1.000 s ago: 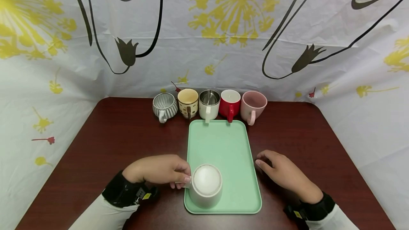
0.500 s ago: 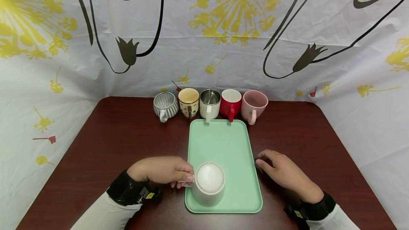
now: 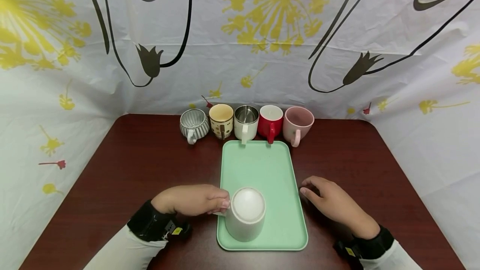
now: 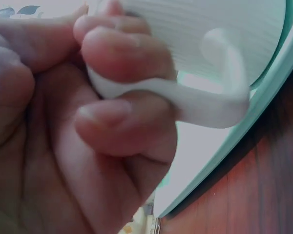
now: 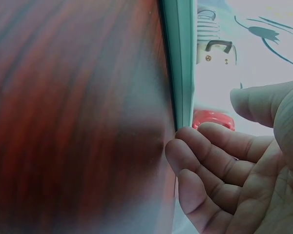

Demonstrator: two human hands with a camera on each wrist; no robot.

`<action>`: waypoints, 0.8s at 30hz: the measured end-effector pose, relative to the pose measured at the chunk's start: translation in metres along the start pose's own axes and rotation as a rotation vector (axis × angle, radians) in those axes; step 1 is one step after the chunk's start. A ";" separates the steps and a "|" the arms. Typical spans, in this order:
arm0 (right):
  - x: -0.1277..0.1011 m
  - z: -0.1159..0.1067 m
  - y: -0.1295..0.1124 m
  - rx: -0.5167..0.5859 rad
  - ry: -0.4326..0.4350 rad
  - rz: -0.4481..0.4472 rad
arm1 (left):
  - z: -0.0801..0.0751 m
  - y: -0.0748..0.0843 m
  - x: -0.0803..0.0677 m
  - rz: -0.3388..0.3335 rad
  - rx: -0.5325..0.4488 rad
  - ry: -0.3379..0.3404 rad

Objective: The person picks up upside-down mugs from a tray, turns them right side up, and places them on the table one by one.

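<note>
A white ribbed mug (image 3: 245, 213) stands bottom up on the near left corner of a mint green tray (image 3: 262, 166). My left hand (image 3: 191, 199) pinches the mug's handle (image 4: 205, 105) between thumb and fingers, seen close in the left wrist view. The right hand (image 3: 330, 201) rests on the dark red table (image 3: 142, 166) beside the tray's right edge. Its loosely curled fingers (image 5: 205, 156) touch the tray rim (image 5: 178, 63) and hold nothing.
Several mugs line the table's far edge behind the tray: grey striped (image 3: 193, 124), beige dotted (image 3: 221, 120), steel-lined white (image 3: 246, 121), red (image 3: 271, 122), pink (image 3: 298, 124). A flower-patterned cloth (image 3: 240, 45) walls in the back and sides.
My left hand has shifted the upturned mug slightly right and farther onto the tray. The right hand has stayed put.
</note>
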State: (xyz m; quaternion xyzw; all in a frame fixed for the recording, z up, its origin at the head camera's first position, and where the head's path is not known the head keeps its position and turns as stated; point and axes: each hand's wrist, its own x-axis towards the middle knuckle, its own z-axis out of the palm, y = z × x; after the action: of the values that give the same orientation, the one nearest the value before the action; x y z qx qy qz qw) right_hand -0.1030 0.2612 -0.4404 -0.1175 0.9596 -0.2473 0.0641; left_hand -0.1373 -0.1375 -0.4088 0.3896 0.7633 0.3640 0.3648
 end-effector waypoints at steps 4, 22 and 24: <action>0.000 -0.001 0.000 0.000 -0.003 0.002 | 0.002 0.000 0.004 0.008 0.005 0.048; 0.001 -0.001 0.001 0.004 -0.009 0.009 | 0.010 -0.002 0.019 0.010 -0.523 0.253; 0.001 -0.001 0.000 0.008 -0.014 0.010 | 0.010 0.000 0.021 0.014 -0.668 0.234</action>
State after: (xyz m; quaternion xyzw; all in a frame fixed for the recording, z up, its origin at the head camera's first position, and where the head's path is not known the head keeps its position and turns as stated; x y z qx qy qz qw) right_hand -0.1039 0.2619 -0.4397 -0.1141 0.9587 -0.2502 0.0725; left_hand -0.1375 -0.1171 -0.4196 0.2097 0.6360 0.6383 0.3796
